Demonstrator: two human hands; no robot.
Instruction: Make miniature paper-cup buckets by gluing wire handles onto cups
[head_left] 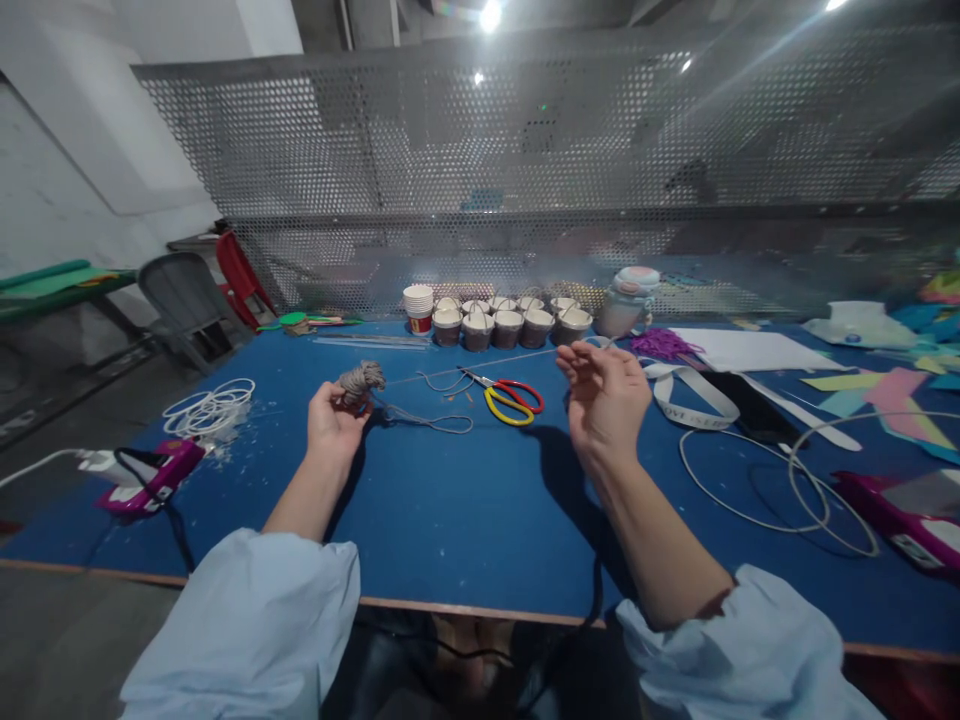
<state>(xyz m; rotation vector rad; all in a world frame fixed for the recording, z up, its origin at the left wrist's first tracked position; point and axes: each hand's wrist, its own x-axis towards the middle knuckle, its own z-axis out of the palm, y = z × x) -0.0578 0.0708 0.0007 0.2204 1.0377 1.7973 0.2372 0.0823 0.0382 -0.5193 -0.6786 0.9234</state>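
In my left hand (335, 422) is a small bundle of grey cord (362, 380), gripped between thumb and fingers above the blue table (450, 520). A strand of the cord stretches across to my right hand (606, 400), whose fingertips pinch it. Another loop of the cord hangs down from the bundle toward the tabletop. Between the hands, scissors (510, 399) with one red and one yellow handle lie on the table, blades pointing to the far left. A short loose piece of cord rests by the blade tips.
Several small wrapped cups with handles (508, 328) stand at the back beside stacked paper cups (418, 310) and a jar (628, 300). Purple shredded paper (664, 344), a white ribbon (691, 398) and a wire coil (757, 490) lie right. A white cable (208, 408) and power strip (150, 480) lie left.
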